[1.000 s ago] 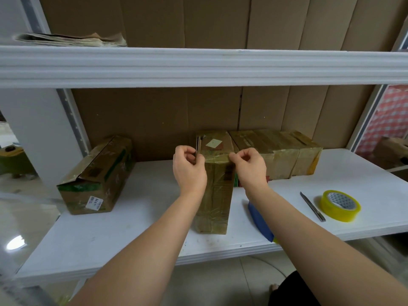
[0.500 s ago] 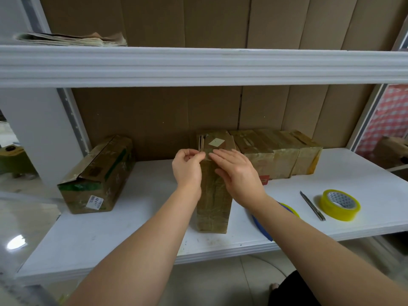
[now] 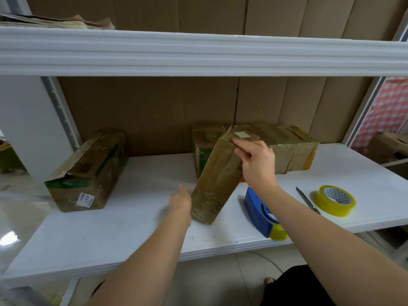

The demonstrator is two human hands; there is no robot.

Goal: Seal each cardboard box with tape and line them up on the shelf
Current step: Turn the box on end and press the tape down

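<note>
**Box tipping over toward the row**

Since half a second ago, the taped box (image 3: 217, 175) is no longer standing upright under both our hands; it is leaning now, its top end tilting right against the row of sealed boxes (image 3: 284, 149) at the back of the shelf (image 3: 132, 228), its lower end resting on the white board near the front. Our right hand (image 3: 257, 161) is gripping its upper right edge, fingers curled over the top corner just below a small pale sticker (image 3: 241, 135). Our left hand (image 3: 180, 200) is dropping away to the box's lower left side; it is blurred, with one finger pointing forward, and we cannot tell whether it is touching the cardboard or how the other fingers are lying.

Just right of the leaning box, a blue tape dispenser (image 3: 259, 214) is lying on the shelf with yellow tape showing at its front end, partly behind our right forearm. Farther right, a utility knife (image 3: 308, 200) is lying beside a loose roll of yellow tape (image 3: 335, 200). Well apart on the left, an unsealed box (image 3: 88, 171) is sitting with its top seam gaping. Flattened cardboard (image 3: 55, 22) is lying on the upper shelf.
</note>
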